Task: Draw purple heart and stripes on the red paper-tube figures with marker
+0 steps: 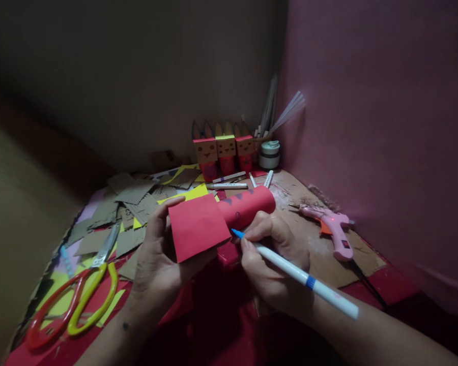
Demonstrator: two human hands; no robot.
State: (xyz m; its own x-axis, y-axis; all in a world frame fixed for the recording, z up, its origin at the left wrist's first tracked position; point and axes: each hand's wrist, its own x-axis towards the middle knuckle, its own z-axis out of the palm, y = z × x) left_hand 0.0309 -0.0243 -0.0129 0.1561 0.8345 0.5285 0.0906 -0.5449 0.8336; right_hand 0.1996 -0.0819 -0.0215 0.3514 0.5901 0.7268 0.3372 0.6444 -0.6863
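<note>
Dim light catches the red box point(199, 226); the back wall point(137, 76) sinks into shadow, and the outer edges blur

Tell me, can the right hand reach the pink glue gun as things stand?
Probably yes: the glue gun lies on the cardboard beyond the right hand, with nothing visible standing between, though the marker in its grip would likely need putting down first.
</note>
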